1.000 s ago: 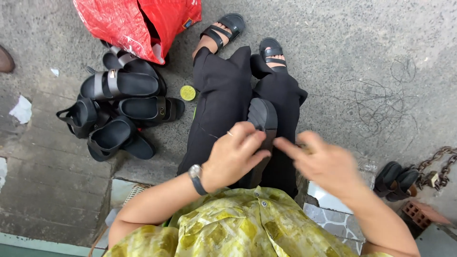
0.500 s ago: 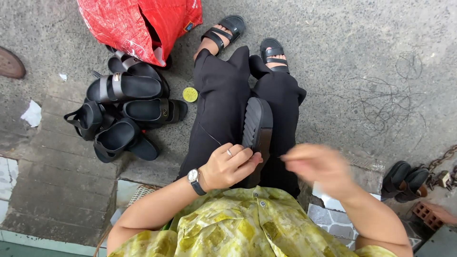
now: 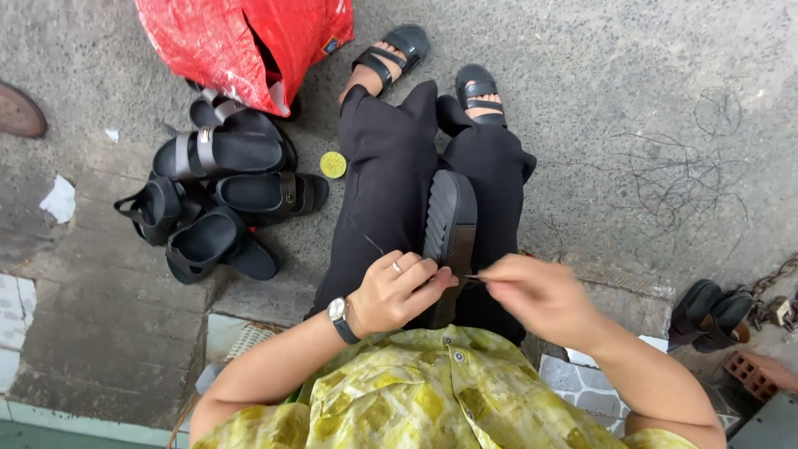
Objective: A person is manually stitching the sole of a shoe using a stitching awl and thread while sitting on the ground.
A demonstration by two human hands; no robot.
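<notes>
A black sandal (image 3: 450,229) lies on edge along my lap, its ridged sole turned left, between my black-trousered legs (image 3: 391,175). My left hand (image 3: 397,291), with a ring and a wristwatch, grips the sandal's near end. My right hand (image 3: 532,299) is just right of it, fingers pinched on a thin needle-like tool (image 3: 475,278) that points at the sandal's edge. A thin thread (image 3: 366,234) trails over my left thigh.
A pile of several black sandals (image 3: 220,195) lies on the concrete to my left, below a red plastic bag (image 3: 241,41). A small yellow-green round tin (image 3: 332,164) sits beside my left leg. More dark shoes (image 3: 711,312) and a chain (image 3: 769,287) lie at right.
The sandal has come out from under my hands and now lies along my lap. My right hand moved in from the right toward the sandal's near end, pinching the thin tool.
</notes>
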